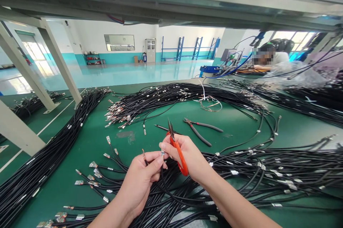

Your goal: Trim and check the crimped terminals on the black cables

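My left hand (143,179) is closed on a black cable whose bare copper end (144,154) pokes up between the fingers. At its thumb and fingertips a small silver terminal (162,153) is pinched, and my right hand (184,154) touches that piece with thumb and finger. Red-handled scissors (180,154) rest in my right hand, blades pointing up and away. Below both hands spreads a heap of black cables (235,171), many tipped with silver terminals and fitted with pale labels. Part of the held cable is hidden behind my fingers.
Grey-handled cutting pliers (203,127) and a dark pen-like tool (160,127) lie on the green table (128,137). More cable bundles (160,95) stretch behind and to the left. A shelf beam (171,3) crosses overhead. At the far right a person (280,59) leans near machinery.
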A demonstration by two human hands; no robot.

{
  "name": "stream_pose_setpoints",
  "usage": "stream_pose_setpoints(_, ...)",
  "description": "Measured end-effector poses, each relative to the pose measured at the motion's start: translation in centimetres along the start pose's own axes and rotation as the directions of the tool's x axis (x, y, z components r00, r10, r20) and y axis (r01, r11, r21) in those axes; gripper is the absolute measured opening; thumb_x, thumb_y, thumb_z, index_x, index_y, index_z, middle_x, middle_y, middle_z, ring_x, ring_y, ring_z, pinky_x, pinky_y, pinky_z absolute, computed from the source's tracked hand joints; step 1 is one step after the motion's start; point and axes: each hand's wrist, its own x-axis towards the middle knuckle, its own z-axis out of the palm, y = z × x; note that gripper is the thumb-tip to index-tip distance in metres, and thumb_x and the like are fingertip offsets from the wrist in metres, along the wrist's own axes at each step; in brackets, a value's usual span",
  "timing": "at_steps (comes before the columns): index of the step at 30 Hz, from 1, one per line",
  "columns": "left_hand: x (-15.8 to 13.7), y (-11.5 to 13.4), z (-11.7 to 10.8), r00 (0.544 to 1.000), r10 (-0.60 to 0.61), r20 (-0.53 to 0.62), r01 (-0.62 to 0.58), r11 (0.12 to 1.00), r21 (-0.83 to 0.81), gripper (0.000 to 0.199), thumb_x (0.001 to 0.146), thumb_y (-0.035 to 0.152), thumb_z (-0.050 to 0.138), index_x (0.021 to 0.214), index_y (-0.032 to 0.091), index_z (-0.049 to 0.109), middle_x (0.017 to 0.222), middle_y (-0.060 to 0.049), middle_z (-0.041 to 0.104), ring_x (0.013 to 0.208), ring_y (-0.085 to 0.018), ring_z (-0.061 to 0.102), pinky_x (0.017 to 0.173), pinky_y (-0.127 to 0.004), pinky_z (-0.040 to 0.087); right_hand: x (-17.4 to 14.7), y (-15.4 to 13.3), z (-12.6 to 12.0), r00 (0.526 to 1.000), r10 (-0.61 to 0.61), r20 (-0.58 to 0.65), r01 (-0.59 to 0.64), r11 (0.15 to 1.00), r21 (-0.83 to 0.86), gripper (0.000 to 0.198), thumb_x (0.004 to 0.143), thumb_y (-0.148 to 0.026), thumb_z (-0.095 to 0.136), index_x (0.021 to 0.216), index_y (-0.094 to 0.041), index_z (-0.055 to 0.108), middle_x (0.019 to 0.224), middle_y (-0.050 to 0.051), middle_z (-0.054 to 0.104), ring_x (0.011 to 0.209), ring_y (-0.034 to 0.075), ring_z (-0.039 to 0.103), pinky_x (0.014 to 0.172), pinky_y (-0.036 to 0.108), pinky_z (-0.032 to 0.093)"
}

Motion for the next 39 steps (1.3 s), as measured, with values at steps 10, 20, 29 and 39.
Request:
stream_pose_setpoints(10,0.1,-0.3,0.2,0.985,-0.024,-0.173,0.008,0.995,-0.095,0.023,0.061,0.026,0.073,0.076,0.011,0.063,0.056,0.004,0.043,0.047,-0.003,0.026,0.045,-0.018,0.018,0.2,0.2,-0.5,1.0,-0.004,-0.027,0.002,0.995,-0.101,0.028,0.07,-0.04,0.061,0.063,-0.015,0.048,0.05,-0.007,0.038,0.045,0.006,0.03,0.042,0.019,0.026)
stream_pose_setpoints(20,-0.1,-0.2,0.2,0.976,-0.023,-0.216,0.007,0.997,-0.073,0.019,0.062,0.024,0.072,0.074,0.011,0.065,0.062,-0.002,0.057,0.048,-0.003,0.031,0.045,-0.017,0.022,-0.2,-0.6,-0.6,0.998,-0.056,0.011,0.057,0.979,-0.197,0.018,0.073,-0.029,0.055,0.062,-0.015,0.051,0.052,-0.005,0.04,0.048,0.007,0.031,0.045,0.02,0.026)
stream_pose_setpoints(29,0.0,-0.3,0.1,0.972,-0.016,-0.236,-0.008,0.995,-0.099,0.019,0.06,0.024,0.072,0.073,0.011,0.066,0.06,-0.002,0.058,0.045,-0.002,0.027,0.044,-0.017,0.018,-0.3,-0.9,-0.8,0.997,-0.063,0.042,0.072,0.959,-0.275,0.018,0.074,-0.027,0.054,0.061,-0.016,0.049,0.054,-0.005,0.037,0.051,0.008,0.028,0.047,0.02,0.026)
stream_pose_setpoints(39,0.1,-0.4,0.0,0.97,-0.025,-0.243,0.0,0.995,-0.102,0.018,0.06,0.023,0.072,0.072,0.011,0.066,0.06,-0.002,0.058,0.044,-0.002,0.027,0.043,-0.017,0.017,-0.4,-1.1,-0.8,0.994,-0.089,0.063,0.105,0.938,-0.332,0.017,0.076,-0.022,0.047,0.06,-0.016,0.046,0.055,-0.005,0.036,0.052,0.008,0.029,0.048,0.021,0.027)
